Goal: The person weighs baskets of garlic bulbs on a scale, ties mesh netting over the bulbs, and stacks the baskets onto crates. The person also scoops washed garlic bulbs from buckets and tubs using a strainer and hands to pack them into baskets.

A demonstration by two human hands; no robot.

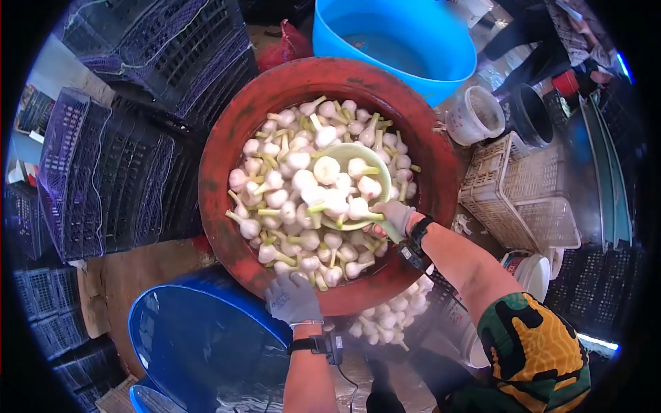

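Observation:
A wide red tub (224, 148) holds many garlic bulbs (273, 180) with short green stems, lying in water. My right hand (395, 216), in a grey glove, is closed around the handle side of a pale green colander (385, 172). Several garlic bulbs sit in the colander, which is over the middle right of the tub, among the other bulbs. My left hand (293, 299), also gloved, grips the tub's near rim with its fingers over the edge. Its fingertips are close to the nearest bulbs, and its thumb is hard to make out.
Below the tub's near side lies another heap of garlic (394, 315). A blue barrel (200, 344) stands at the near left, a light blue tub (441, 65) behind. Black crates (110, 186) are stacked left; white baskets (513, 186) and a white bucket (475, 115) stand right.

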